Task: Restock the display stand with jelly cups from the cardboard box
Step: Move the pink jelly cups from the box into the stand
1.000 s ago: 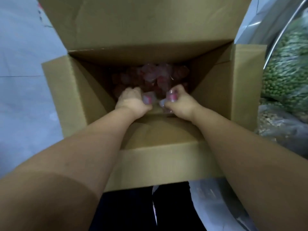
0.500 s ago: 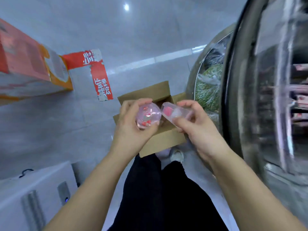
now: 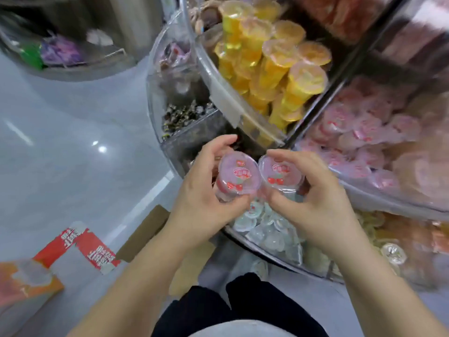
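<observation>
Head view. The left hand (image 3: 201, 190) is closed around a pink jelly cup (image 3: 239, 177), fingers over the top edge and thumb under its lower side; the foil lid, printed with red cherries, faces the camera. The right hand (image 3: 313, 198) is closed in the same manner on a second pink jelly cup (image 3: 280, 175), also lid toward the camera. The two cups are held side by side, rims touching or very nearly so, in front of the display stand (image 3: 218, 93).

The stand is a round, tiered unit with clear curved walls and dividers. One upper compartment holds yellow jelly cups (image 3: 274, 66), stacked high. The compartment to its right holds pink jelly cups (image 3: 359, 132) with the same cherry lids as the two in hand; the held cups sit just below and left of this compartment's outer wall. A lower tier beneath the hands contains clear-wrapped items (image 3: 264, 229); their kind cannot be determined. A compartment at left holds small dark wrapped sweets (image 3: 184, 115).

The cardboard box (image 3: 145, 233) stands on the grey floor (image 3: 73, 142) below the left forearm, largely hidden by it. Red floor tape (image 3: 80, 244) lies beside the box.
</observation>
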Action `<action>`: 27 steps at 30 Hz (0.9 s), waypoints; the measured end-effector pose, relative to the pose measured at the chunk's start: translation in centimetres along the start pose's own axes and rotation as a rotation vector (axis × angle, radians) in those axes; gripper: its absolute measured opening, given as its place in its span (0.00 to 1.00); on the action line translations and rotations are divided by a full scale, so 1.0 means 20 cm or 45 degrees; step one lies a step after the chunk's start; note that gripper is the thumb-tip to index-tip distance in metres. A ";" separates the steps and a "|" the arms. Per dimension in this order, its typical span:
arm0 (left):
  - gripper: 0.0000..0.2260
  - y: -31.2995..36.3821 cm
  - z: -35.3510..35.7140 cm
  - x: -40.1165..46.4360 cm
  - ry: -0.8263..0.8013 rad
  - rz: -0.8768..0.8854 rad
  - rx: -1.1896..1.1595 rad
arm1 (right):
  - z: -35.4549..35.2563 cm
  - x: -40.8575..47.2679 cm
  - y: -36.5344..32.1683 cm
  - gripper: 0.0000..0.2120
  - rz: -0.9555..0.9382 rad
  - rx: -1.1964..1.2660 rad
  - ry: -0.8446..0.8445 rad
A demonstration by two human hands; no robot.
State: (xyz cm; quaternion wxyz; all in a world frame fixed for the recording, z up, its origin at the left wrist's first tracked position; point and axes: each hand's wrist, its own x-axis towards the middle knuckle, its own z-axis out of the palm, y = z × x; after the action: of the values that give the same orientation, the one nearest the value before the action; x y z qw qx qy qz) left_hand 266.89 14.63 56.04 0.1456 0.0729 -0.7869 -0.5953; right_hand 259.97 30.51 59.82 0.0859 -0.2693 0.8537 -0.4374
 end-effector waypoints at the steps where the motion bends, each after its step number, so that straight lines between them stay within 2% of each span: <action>1: 0.31 0.06 0.07 0.05 -0.042 0.059 0.017 | -0.10 -0.02 0.03 0.22 0.001 0.009 0.057; 8: 0.25 0.34 0.62 0.35 -0.238 0.397 0.176 | -0.72 -0.13 0.30 0.20 0.014 -0.032 0.297; 12: 0.24 0.36 0.79 0.45 -0.212 0.412 0.241 | -0.91 -0.12 0.49 0.21 0.153 -0.062 0.319; 15: 0.23 0.33 0.81 0.51 -0.202 0.363 0.351 | -0.93 -0.05 0.57 0.25 0.169 -0.236 0.225; 20: 0.24 0.23 0.73 0.54 -0.314 0.331 0.571 | -0.80 0.09 0.59 0.27 0.269 -0.595 0.103; 27: 0.23 0.21 0.71 0.64 -0.558 0.327 0.695 | -0.68 0.16 0.63 0.30 0.456 -0.659 0.233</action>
State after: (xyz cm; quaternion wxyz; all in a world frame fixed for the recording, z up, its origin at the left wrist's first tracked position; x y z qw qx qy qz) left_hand 250.51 25.19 58.36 0.0223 -0.1194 -0.9318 -0.3419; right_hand 247.25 44.33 58.24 0.0130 -0.0874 0.9745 -0.2063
